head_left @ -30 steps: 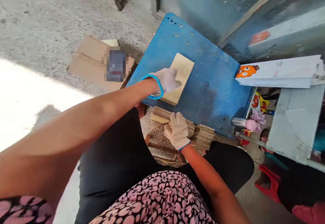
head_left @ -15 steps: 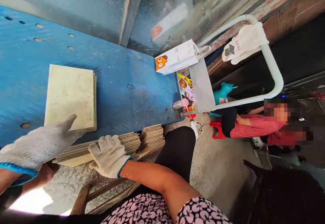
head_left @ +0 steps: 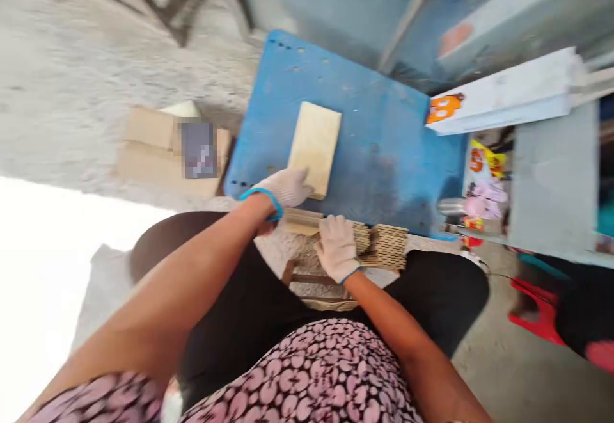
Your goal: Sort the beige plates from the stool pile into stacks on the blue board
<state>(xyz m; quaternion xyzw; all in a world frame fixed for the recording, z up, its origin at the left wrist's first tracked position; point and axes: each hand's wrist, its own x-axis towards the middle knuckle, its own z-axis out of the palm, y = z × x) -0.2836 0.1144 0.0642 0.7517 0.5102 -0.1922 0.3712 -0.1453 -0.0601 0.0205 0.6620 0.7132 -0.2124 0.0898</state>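
A stack of pale, thin rectangular boards (head_left: 316,141) lies on the blue tabletop (head_left: 378,141). My left hand (head_left: 288,189), in a white knit glove with a blue cuff, touches the stack's near left corner. Its fingers look stretched out over the top board. Just below the table's near edge stands a row of similar thin boards on edge (head_left: 389,244). On that row lies my right hand (head_left: 337,247), gloved the same way, with fingers spread across the board edges. The undersides of both hands are hidden.
A long white carton (head_left: 503,100) stands at the table's back right corner. Beside it are a steel bottle (head_left: 451,207) and colourful packets (head_left: 487,180). Flattened cardboard (head_left: 148,167) lies on the floor at left. A red stool (head_left: 537,314) with a seated person is at right.
My head has turned left, so the table shows farther right and smaller, and the floor at left has come into view. Both hands stay at the same boards.
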